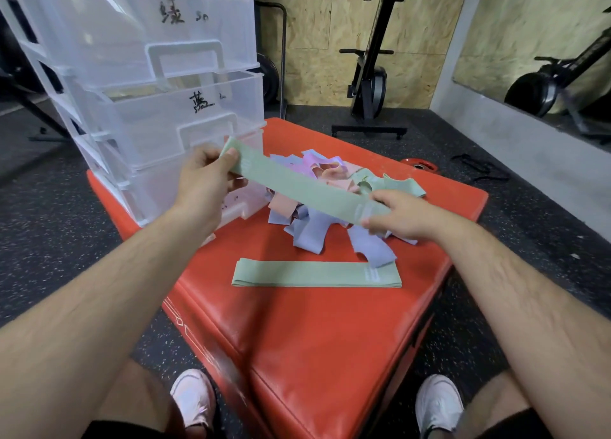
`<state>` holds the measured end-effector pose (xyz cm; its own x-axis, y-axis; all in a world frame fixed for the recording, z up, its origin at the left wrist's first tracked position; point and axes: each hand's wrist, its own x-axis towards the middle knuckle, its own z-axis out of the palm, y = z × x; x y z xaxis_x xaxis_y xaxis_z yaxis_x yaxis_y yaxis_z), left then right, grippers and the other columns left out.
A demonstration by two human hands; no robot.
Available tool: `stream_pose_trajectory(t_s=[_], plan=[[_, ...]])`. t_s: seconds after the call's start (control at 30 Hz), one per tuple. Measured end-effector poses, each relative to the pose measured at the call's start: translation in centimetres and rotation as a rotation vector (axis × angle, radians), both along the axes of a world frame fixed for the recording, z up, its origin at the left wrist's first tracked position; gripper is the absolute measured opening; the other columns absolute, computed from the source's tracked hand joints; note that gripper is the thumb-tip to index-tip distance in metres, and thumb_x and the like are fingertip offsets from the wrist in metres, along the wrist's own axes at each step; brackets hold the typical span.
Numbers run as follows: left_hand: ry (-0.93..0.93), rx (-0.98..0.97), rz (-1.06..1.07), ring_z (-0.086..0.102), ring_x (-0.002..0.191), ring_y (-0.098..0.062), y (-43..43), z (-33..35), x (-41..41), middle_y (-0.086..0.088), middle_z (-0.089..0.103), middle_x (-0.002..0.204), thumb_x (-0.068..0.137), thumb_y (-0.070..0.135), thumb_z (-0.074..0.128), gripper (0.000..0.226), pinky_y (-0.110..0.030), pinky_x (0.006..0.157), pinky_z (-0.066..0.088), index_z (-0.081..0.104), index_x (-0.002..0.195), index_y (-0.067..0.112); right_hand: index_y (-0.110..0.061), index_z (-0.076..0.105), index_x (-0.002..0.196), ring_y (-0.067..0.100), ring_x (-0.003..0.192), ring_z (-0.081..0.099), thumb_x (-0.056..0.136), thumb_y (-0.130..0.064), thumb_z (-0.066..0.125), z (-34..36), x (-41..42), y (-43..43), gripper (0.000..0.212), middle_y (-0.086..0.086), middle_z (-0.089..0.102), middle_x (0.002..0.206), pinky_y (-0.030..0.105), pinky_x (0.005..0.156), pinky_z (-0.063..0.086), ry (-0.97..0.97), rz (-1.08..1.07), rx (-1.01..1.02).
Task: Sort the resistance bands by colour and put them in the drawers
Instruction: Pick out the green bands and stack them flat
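Observation:
I hold a green resistance band [297, 189] stretched flat in the air between both hands, above the pile. My left hand [206, 182] pinches its far left end and my right hand [401, 215] grips its near right end. A second green band [315, 274] lies flat on the red padded box [314, 339] in front of me. Behind it sits a tangled pile of bands [330, 207] in pink, lilac, blue-grey and green. A clear plastic drawer unit [148, 84] stands at the box's far left; its drawers, marked with handwritten labels, are pulled out.
The red box stands on dark speckled rubber flooring [49, 223]. A black exercise machine [373, 74] stands by the wooden wall behind, and a red weight plate [420, 165] lies beyond the box. My white shoes [195, 399] are at the box's near corner.

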<state>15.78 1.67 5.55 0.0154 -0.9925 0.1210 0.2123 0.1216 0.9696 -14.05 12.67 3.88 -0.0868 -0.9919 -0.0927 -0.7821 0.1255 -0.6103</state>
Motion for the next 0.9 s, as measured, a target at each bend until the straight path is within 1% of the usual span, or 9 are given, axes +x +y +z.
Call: stream_pose_trajectory(t_s=[0.1, 0.23, 0.3, 0.4, 0.47, 0.53, 0.73, 0.83, 0.9], plan=[[-0.064, 0.113, -0.014, 0.062, 0.056, -0.015, 1.0, -1.4, 0.9, -0.006, 0.067, 0.076, 0.092, 0.010, 0.061, 0.009, -0.034, 0.069, 0.054, 0.054, 0.086, 0.011, -0.016, 0.062, 0.098, 0.017, 0.080, 0.074, 0.093, -0.011, 0.067, 0.6, -1.3, 1.6, 0.009, 0.007, 0.077, 0.087, 0.026, 0.066, 0.054, -0.203, -0.080, -0.015], [-0.275, 0.222, -0.046, 0.057, 0.060, -0.021, 2.3, -4.1, 2.2, -0.011, 0.063, 0.077, 0.079, 0.008, 0.068, 0.012, -0.030, 0.056, 0.048, 0.060, 0.073, 0.015, -0.009, 0.058, 0.088, 0.011, 0.064, 0.072, 0.097, -0.005, 0.060, -0.1, -1.6, 3.6, 0.010, 0.010, 0.075, 0.079, 0.019, 0.051, 0.049, -0.341, -0.185, 0.031], [-0.417, 0.239, -0.068, 0.056, 0.062, -0.020, 2.6, -5.8, 3.0, -0.010, 0.064, 0.078, 0.076, 0.012, 0.072, 0.011, -0.027, 0.054, 0.046, 0.063, 0.071, 0.017, -0.006, 0.054, 0.088, 0.015, 0.068, 0.074, 0.097, -0.006, 0.058, -1.4, -1.4, 4.4, 0.010, 0.015, 0.071, 0.082, 0.023, 0.053, 0.052, -0.321, -0.192, 0.100], [-0.585, 0.251, -0.123, 0.053, 0.061, -0.018, 3.1, -8.0, 3.8, -0.007, 0.060, 0.071, 0.080, 0.012, 0.074, 0.011, -0.027, 0.053, 0.046, 0.064, 0.074, 0.013, -0.012, 0.046, 0.073, 0.024, 0.066, 0.071, 0.092, -0.007, 0.061, -3.2, -0.9, 5.1, 0.025, 0.005, 0.061, 0.062, 0.025, 0.053, 0.047, -0.207, -0.223, 0.134], [-0.655, 0.253, -0.127, 0.051, 0.056, -0.018, 3.3, -9.0, 4.0, -0.005, 0.058, 0.066, 0.079, 0.013, 0.077, 0.015, -0.025, 0.050, 0.045, 0.063, 0.074, 0.013, -0.016, 0.046, 0.067, 0.022, 0.061, 0.064, 0.088, -0.011, 0.065, -4.0, -0.6, 5.4, 0.029, -0.001, 0.058, 0.053, 0.025, 0.051, 0.042, -0.120, -0.229, 0.154], [-0.699, 0.256, -0.118, 0.050, 0.051, -0.017, 3.6, -9.8, 4.0, -0.006, 0.059, 0.065, 0.078, 0.016, 0.079, 0.017, -0.023, 0.045, 0.044, 0.063, 0.076, 0.012, -0.018, 0.046, 0.066, 0.018, 0.066, 0.070, 0.088, -0.013, 0.065, -4.6, -0.5, 5.5, 0.030, -0.002, 0.058, 0.056, 0.026, 0.054, 0.042, -0.119, -0.225, 0.192], [-0.811, 0.243, -0.094, 0.050, 0.052, -0.017, 4.1, -11.3, 3.6, -0.007, 0.061, 0.070, 0.080, 0.019, 0.080, 0.020, -0.023, 0.046, 0.045, 0.061, 0.084, 0.013, -0.014, 0.054, 0.086, 0.013, 0.071, 0.075, 0.087, -0.012, 0.066, -5.7, -0.5, 5.2, 0.012, 0.005, 0.070, 0.075, 0.026, 0.056, 0.045, -0.072, -0.265, 0.205], [-0.836, 0.212, -0.094, 0.052, 0.055, -0.019, 3.9, -11.5, 3.6, -0.008, 0.063, 0.075, 0.077, 0.021, 0.082, 0.026, -0.028, 0.049, 0.047, 0.058, 0.087, 0.016, -0.021, 0.054, 0.106, 0.015, 0.072, 0.076, 0.082, -0.010, 0.064, -5.9, -0.6, 5.0, 0.028, 0.010, 0.077, 0.080, 0.027, 0.058, 0.048, -0.100, -0.311, 0.195], [-0.887, 0.168, -0.097, 0.053, 0.058, -0.020, 3.7, -11.6, 3.6, -0.006, 0.063, 0.079, 0.076, 0.023, 0.083, 0.028, -0.031, 0.054, 0.048, 0.057, 0.085, 0.018, -0.023, 0.054, 0.107, 0.016, 0.070, 0.076, 0.080, -0.009, 0.062, -5.9, -0.7, 4.8, 0.031, 0.012, 0.077, 0.079, 0.026, 0.057, 0.048, -0.106, -0.319, 0.174]])
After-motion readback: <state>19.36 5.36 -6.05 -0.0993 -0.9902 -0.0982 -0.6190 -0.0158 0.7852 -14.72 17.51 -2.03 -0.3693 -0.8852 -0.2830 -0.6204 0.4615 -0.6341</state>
